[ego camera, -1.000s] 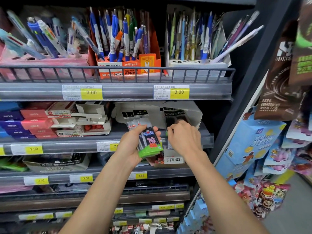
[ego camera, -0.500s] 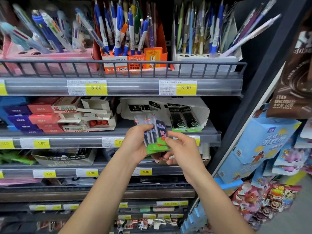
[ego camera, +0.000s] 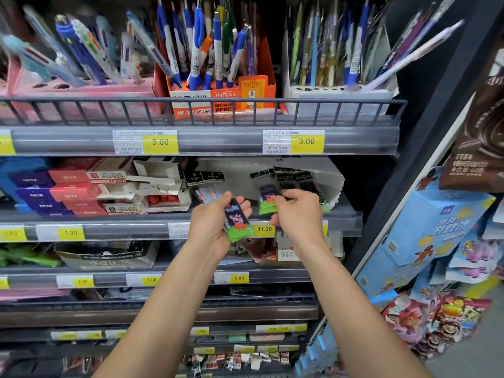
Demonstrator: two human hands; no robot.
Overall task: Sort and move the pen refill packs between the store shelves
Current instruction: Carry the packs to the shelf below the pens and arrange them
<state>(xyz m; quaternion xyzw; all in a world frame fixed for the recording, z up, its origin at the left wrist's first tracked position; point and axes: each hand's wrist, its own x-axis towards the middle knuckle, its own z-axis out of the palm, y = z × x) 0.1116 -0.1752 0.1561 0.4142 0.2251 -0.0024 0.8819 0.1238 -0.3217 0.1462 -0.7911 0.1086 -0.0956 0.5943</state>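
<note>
A shopper's two bare arms reach up from the bottom of the frame to the second shelf [ego camera: 351, 214] of a stationery display, mid-sort. The left hand [ego camera: 211, 225], at centre frame, has thumb and fingers closed round a small stack of cartoon-printed pen refill packs [ego camera: 236, 218], their green lower ends hanging just in front of the yellow 11.00 price tag [ego camera: 264, 229]. Just to its right, the right hand [ego camera: 298, 214] pinches a single matching pack [ego camera: 268, 200] with curled fingers, holding it at the shelf's front edge, touching or just short of the dark refill packs [ego camera: 296, 178] lying in the white cardboard tray [ego camera: 331, 178] behind. Whether that pack is going down or coming up cannot be told. Judged from the layout, the job looks only partly done: some packs lie in the tray, several remain in the left hand, and more loose packets [ego camera: 259, 249] show on the shelf below, centre right. Pens in an orange box [ego camera: 223, 99] fill the top shelf, untouched
</note>
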